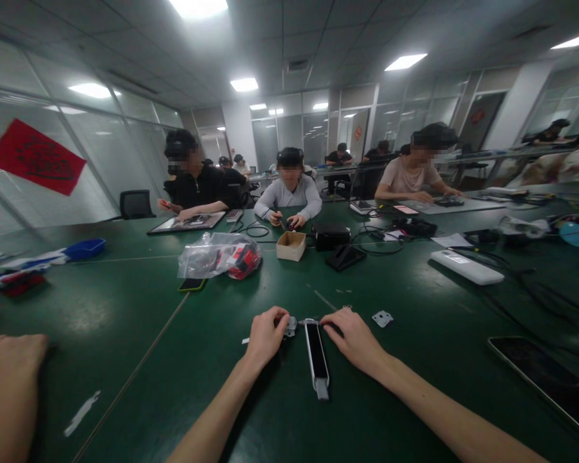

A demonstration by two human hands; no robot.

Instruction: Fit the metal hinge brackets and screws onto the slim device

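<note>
Nearest, lower left of frame: a co-worker's forearm and fist [14, 360], plus a thin, ragged white strip [82, 413] flat on the smooth dark-green tabletop [174, 411]. Lower right: glossy black phone [550, 379], rounded corners, pale rim.

Lower centre: the slim device [317, 354], flat on the tabletop between the hands. Long narrow bar, glossy black face, pale frame, light grey tab [322, 389] on the near end. Long axis runs near-far, far end leaning slightly left; tab end points at bottom of frame.

Left hand [269, 331]: fingers curled, tips at a grey flat piece [291, 326] with irregular outline, just left of the device's far end. Can't tell if pinched or only touched. Right hand [352, 334]: fingers half bent, tips by the device's far end; grip can't be made out.

Right of it, a thin grey plate [383, 318], cut-out edges.

Farther, mid-frame: crinkled clear plastic bag [219, 256] with red and black contents, square open-top tan box [291, 251], black box [332, 236]. Co-workers seated beyond.
</note>
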